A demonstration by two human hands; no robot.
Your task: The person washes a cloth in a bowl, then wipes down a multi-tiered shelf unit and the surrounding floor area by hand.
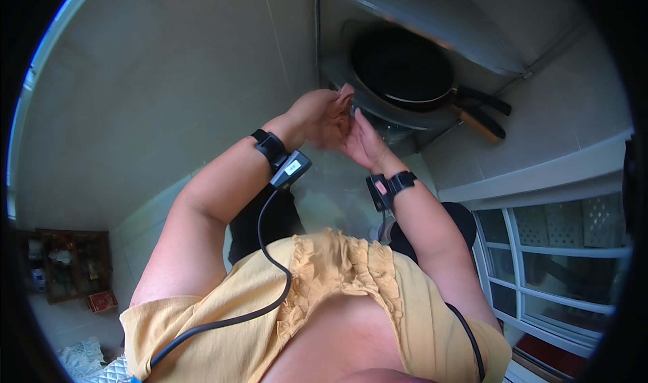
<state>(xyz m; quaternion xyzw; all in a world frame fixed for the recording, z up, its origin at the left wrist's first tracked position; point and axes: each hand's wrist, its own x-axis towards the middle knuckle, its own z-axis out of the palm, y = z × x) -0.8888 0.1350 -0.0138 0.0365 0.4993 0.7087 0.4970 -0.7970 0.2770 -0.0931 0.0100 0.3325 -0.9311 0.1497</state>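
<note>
My left hand (320, 119) is curled around a crumpled reddish-brown piece, seemingly cloth (342, 110), one corner of which sticks up above the fingers. Against its lower right side is my right hand (367, 141), thumb raised and apart, with its fingertips partly hidden behind the bundle and the left hand. Just beyond the hands, a black frying pan (402, 66) rests over a wider grey pan (336, 69). A black handle and a wood-tipped handle (481, 125) point right. Something glassy (397, 131) shows below the pans.
A shiny, blurred metal surface (445, 23) slopes above the pans. Tiled walls (167, 69) stand left and right. White-framed panes (567, 261) are at the right. At the lower left are a brown wooden shelf (76, 261) with small items and a red box (102, 301).
</note>
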